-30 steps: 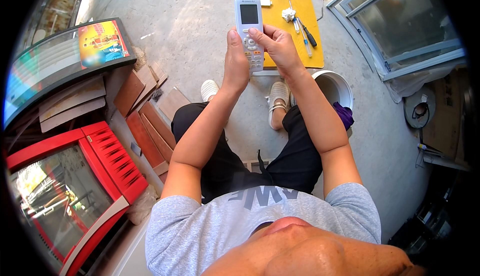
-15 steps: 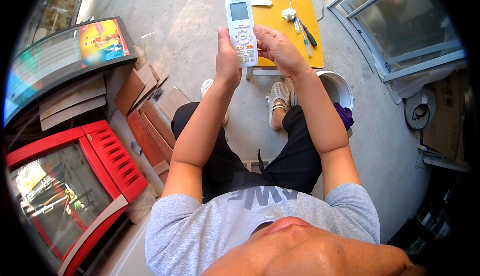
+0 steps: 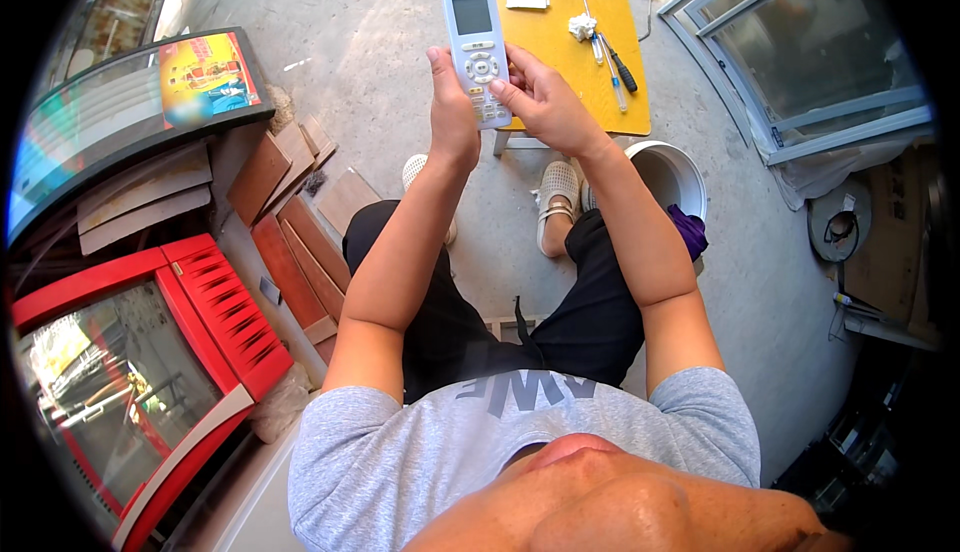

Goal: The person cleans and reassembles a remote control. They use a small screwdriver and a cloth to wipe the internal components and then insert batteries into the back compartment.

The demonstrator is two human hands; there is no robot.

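Note:
A white remote control (image 3: 472, 14) with a grey screen is held upright between my two hands, its button side facing up at me. My left hand (image 3: 455, 122) is closed round its lower left side, the thumb lying along the edge. From the right, my right hand (image 3: 552, 107) grips it, fingers behind and thumb on the lower buttons. Beyond my hands, a yellow-topped stool (image 3: 545, 62) bears a small white oblong piece (image 3: 527, 1), two crumpled white tissues (image 3: 581, 27), a black-handled screwdriver (image 3: 624, 74) and slim clear-handled tools with blue parts (image 3: 616, 90).
Right of my feet stands a white bucket (image 3: 690, 174) with a purple cloth (image 3: 688, 232) over its rim. Wooden boards (image 3: 295, 262) and a red-framed glass cabinet (image 3: 225, 302) are at left. A framed window panel (image 3: 820, 52) leans at the far right.
My right thumb has moved from the remote's right edge onto its lower buttons. The remote has shifted slightly up and left, and my left hand stays on it.

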